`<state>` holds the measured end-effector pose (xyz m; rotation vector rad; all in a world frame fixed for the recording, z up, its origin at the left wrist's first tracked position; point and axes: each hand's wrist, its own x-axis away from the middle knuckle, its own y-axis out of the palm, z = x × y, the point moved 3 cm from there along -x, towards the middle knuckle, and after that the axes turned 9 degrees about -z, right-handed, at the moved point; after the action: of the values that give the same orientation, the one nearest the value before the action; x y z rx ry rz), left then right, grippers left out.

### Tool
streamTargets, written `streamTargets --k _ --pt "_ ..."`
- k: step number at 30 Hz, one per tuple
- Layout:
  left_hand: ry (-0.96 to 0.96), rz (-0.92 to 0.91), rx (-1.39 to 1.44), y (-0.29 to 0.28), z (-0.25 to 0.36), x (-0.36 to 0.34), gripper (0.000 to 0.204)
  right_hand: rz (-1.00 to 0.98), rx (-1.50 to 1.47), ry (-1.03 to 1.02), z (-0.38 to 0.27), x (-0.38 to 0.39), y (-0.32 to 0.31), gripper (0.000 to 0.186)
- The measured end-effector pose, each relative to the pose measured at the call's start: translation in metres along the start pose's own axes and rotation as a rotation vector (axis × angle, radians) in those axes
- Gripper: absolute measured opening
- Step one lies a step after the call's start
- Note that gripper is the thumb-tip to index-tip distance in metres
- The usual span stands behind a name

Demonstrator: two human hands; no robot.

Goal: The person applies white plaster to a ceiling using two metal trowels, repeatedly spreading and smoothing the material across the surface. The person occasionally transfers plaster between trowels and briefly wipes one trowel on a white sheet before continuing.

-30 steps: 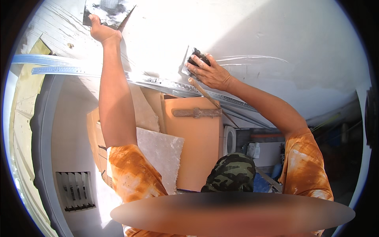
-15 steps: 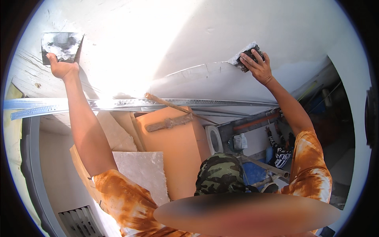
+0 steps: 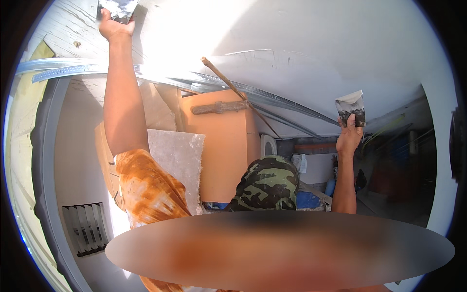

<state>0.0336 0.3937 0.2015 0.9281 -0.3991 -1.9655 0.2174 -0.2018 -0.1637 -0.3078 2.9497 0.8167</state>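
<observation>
My left hand [image 3: 116, 30] is raised at the upper left, its fingers wrapped round a flat dark-edged putty plate [image 3: 119, 8] smeared with white paste. Part of that plate is cut off by the picture's top edge. On the right, my right hand [image 3: 348, 140] grips a broad scraper [image 3: 352, 106] from below. Its grey face carries dark smears, and a pale strip shows along its top edge. The large white surface [image 3: 292, 29] lies behind both tools; whether the scraper touches it I cannot tell. A thin raised line marks that surface in the middle.
Long perforated metal channels [image 3: 272, 100] cross the scene below the white surface. A rusty rod [image 3: 224, 78] slants over them. An orange box-shaped block [image 3: 219, 146] bears a brown metal bar [image 3: 220, 107], beside a grey board [image 3: 176, 160]. A vent grille [image 3: 85, 228] is at lower left.
My right hand has left the ridge on the white surface and moved down and right, turning the scraper upright. My left hand and plate now appear higher; the whole view has shifted.
</observation>
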Motion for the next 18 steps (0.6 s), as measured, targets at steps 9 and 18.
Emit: streamTargets --k 9,18 --pt "-0.878 -0.002 0.297 0.066 -0.097 0.361 0.032 -0.502 -0.212 -0.426 -0.119 0.053 0.105 0.037" --pt "-0.75 -0.66 -0.363 0.038 -0.113 0.4 0.042 -0.974 0.848 -0.62 -0.094 0.074 0.147 0.055"
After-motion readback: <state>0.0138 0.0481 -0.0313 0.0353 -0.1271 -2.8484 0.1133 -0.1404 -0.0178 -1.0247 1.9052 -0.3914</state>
